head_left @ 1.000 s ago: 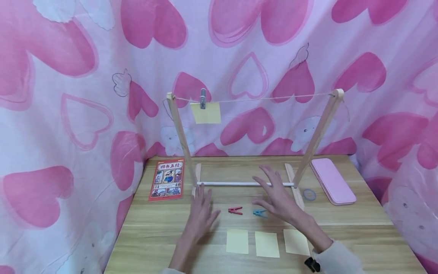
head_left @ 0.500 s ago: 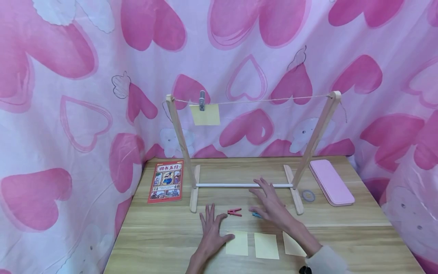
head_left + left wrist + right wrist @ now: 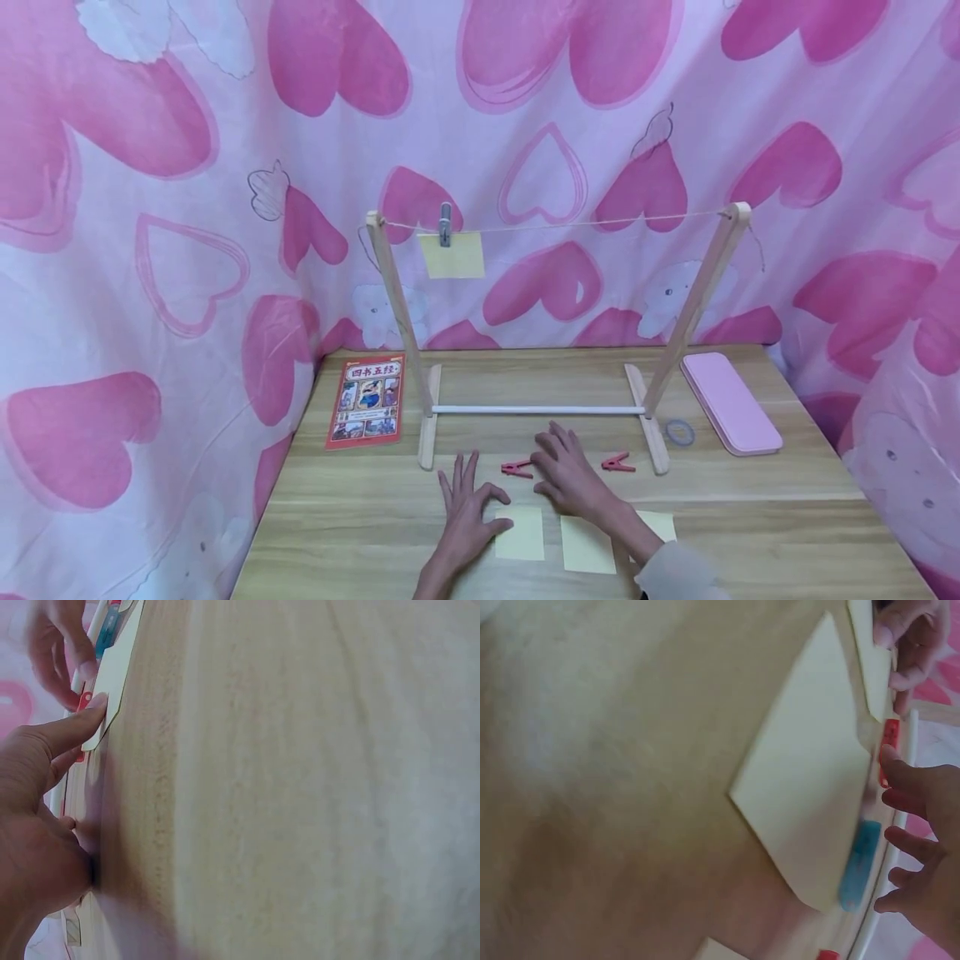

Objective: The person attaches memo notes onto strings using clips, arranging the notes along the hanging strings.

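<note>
My left hand (image 3: 467, 521) rests low at the left yellow sticky note (image 3: 521, 535), its thumb on the note's left edge and its index finger bent near the top corner. The note lies flat on the table. My right hand (image 3: 576, 482) is stretched over the table, its fingertips beside a red clothespin (image 3: 516, 469). A blue clothespin (image 3: 860, 864) lies below that hand, hidden in the head view. Under the right forearm is the middle sticky note (image 3: 585, 550), partly covered. Another red clothespin (image 3: 618, 462) lies to the right.
Behind the hands stands a wooden frame (image 3: 690, 308) with a string. A grey clothespin (image 3: 446, 227) holds a yellow note (image 3: 457, 258) on it. A red booklet (image 3: 366, 400), a grey ring (image 3: 680, 432), a pink case (image 3: 731, 404) and a third note (image 3: 660, 525) lie around.
My left hand has come forward and right from the frame's left foot to the left note. My right hand has moved left towards the red clothespin, uncovering the other red one.
</note>
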{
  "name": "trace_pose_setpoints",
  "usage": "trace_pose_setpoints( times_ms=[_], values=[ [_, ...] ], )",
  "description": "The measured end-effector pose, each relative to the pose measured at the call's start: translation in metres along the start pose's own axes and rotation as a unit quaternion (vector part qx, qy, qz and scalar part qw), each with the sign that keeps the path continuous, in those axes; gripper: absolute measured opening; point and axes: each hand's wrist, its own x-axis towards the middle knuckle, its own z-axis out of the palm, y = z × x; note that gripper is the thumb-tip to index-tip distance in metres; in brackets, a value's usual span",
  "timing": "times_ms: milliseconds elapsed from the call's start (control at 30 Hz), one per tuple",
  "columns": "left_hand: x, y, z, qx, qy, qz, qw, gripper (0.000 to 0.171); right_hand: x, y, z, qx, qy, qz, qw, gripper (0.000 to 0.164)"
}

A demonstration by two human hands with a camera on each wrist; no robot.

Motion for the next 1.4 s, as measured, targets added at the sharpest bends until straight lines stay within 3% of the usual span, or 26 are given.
trace_pose_setpoints(
  times_ms=[267, 400, 567, 700, 800, 1033, 1267, 1400],
  values=[
    [-0.002, -0.005, 0.002, 0.013, 0.025, 0.017, 0.9995, 0.024, 0.0, -0.003, 0.011, 0.002, 0.027, -0.004, 1.0, 0.044],
    [0.0, -0.008, 0.004, 0.013, 0.038, 0.03, 0.9988, 0.02, 0.002, -0.004, 0.014, 0.013, 0.025, 0.011, 1.0, 0.035],
    [-0.001, -0.006, 0.003, -0.065, 0.066, 0.008, 0.9956, 0.011, 0.002, -0.006, 0.017, 0.042, 0.04, 0.03, 0.998, 0.024],
    [-0.002, -0.003, -0.002, -0.168, 0.1, -0.025, 0.9804, 0.009, 0.004, -0.007, 0.016, 0.072, 0.067, 0.039, 0.994, 0.026],
    [-0.001, 0.001, -0.007, -0.217, 0.114, -0.044, 0.9686, 0.011, 0.006, -0.008, 0.014, 0.085, 0.078, 0.049, 0.992, 0.026],
    [0.0, 0.01, -0.011, -0.247, 0.139, -0.068, 0.9566, 0.018, 0.004, -0.003, 0.02, 0.114, 0.121, 0.036, 0.985, 0.026],
    [0.0, 0.013, -0.01, -0.324, 0.175, -0.09, 0.9254, 0.031, 0.001, 0.003, 0.027, 0.162, 0.143, 0.035, 0.976, 0.027],
    [0.0, 0.017, -0.01, -0.332, 0.195, -0.107, 0.9167, 0.022, 0.004, 0.0, 0.021, 0.175, 0.135, 0.036, 0.975, 0.031]
  ],
)
